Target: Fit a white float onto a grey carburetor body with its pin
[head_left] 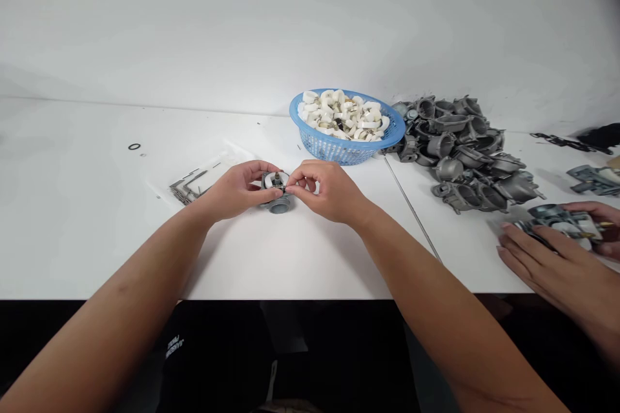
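Observation:
A grey metal carburetor body [279, 206] rests on the white table between my two hands, its round bore facing me. White float pieces and a brass post show in its open top. My left hand [239, 188] grips the body from the left, thumb in front and fingers behind. At its right side, my right hand [322, 190] is closed in a pinch, thumb against forefinger, at the body's edge. Whatever lies between those fingertips is too small to make out. To the left of my left hand, thin metal pins [186, 187] lie on a clear plastic bag [210, 174].
Behind my hands stands a blue basket [314, 141] heaped with white floats [346, 113]. Grey carburetor bodies [460, 155] are piled to its right. A black ring [134, 146] lies at the left. At the right edge, another person's hands [566, 258] hold a carburetor [562, 219].

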### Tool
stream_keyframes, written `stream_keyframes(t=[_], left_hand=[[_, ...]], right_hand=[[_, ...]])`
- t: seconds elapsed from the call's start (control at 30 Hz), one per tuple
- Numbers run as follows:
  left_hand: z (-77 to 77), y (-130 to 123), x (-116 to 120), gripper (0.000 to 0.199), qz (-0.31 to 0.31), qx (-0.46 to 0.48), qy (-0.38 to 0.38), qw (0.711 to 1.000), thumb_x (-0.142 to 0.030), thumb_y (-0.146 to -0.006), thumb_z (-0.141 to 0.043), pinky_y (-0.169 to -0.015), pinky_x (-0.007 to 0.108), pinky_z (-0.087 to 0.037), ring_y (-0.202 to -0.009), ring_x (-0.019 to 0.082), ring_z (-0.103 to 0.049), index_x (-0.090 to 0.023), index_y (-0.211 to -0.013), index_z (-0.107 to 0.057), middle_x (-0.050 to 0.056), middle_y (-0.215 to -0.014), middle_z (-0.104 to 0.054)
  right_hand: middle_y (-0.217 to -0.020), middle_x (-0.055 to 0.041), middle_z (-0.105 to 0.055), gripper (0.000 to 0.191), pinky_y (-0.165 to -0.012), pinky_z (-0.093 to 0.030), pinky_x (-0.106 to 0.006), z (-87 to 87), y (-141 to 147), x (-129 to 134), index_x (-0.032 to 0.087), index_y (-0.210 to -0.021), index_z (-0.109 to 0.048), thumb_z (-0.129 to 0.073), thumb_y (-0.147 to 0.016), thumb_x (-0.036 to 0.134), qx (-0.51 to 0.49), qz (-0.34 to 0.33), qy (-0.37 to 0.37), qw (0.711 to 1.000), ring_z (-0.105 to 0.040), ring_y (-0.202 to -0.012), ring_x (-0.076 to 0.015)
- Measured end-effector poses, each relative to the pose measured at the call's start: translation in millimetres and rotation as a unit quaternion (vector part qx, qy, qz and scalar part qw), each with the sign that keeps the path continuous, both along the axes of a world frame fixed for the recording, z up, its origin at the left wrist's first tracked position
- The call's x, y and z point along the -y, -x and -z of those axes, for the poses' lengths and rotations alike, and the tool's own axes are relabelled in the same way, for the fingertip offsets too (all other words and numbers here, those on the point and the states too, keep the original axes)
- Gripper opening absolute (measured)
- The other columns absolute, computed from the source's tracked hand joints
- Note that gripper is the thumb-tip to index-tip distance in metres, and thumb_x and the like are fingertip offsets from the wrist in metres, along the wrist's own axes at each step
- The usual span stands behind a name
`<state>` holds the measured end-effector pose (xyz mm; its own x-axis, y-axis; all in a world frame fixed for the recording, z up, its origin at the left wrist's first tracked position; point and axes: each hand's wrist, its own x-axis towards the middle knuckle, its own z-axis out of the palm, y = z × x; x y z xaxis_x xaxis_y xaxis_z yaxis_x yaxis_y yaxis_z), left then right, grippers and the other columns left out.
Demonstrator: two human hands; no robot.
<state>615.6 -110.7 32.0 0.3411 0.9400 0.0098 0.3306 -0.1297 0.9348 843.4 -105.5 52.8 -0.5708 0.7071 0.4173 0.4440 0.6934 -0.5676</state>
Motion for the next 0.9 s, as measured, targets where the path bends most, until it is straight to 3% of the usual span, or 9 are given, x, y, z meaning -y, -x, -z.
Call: stream_keyframes(t=[0.17, 0.4, 0.6, 0.9], left_hand=[[-1.6, -0.7, 0.3, 0.053, 0.006, 0.012, -0.006, 1.0, -0.044, -0.068, -0.081, -0.07, 0.035, -0.056, -0.082, 0.021, -0.066, -0.02, -0.113, -0.066, 0.008, -0.096, -0.069], [-5.0, 0.9, 2.1, 0.048, -0.002, -0.028, -0.017, 0.999, -0.046, -0.074, -0.078, -0.07, 0.034, -0.054, -0.073, 0.015, -0.061, -0.023, -0.114, -0.065, 0.007, -0.105, -0.068], [-3.2, 3.4, -0.2, 0.053, 0.001, -0.031, -0.047, 0.998, -0.045, -0.07, -0.082, -0.096, 0.044, -0.05, -0.098, 0.023, -0.063, -0.022, -0.115, -0.067, 0.008, -0.11, -0.068], [-1.9, 4.6, 0.2, 0.058, -0.021, -0.003, -0.033, 0.999, -0.044, -0.06, -0.087, -0.089, 0.047, -0.054, -0.102, 0.03, -0.065, -0.022, -0.11, -0.07, 0.01, -0.106, -0.071]], right_hand=[[-0.08, 0.0004, -0.062, 0.006, -0.063, -0.034, -0.024, 3.8, 2.1, -0.8, 0.017, -0.083, -0.064, -0.061, -0.088, 0.017, 0.018, -0.004, -0.019, 1.0, -0.051, -0.07, -0.0111], [-0.084, -0.0003, -0.064, 0.01, -0.072, -0.031, -0.028, 8.3, 4.6, -2.4, 0.017, -0.085, -0.061, -0.053, -0.092, 0.014, 0.066, 0.003, -0.114, 0.991, -0.051, -0.07, -0.0117], [-0.088, -0.0006, -0.062, 0.009, -0.059, -0.027, -0.025, 2.6, 0.2, 1.5, 0.018, -0.09, -0.06, -0.053, -0.093, 0.015, 0.099, 0.013, -0.106, 0.989, -0.05, -0.071, -0.0118], [-0.088, 0.0, -0.061, 0.011, -0.058, -0.028, -0.024, 4.9, 2.7, 3.1, 0.017, -0.088, -0.059, -0.05, -0.095, 0.016, 0.089, 0.005, -0.115, 0.989, -0.049, -0.07, -0.0106]])
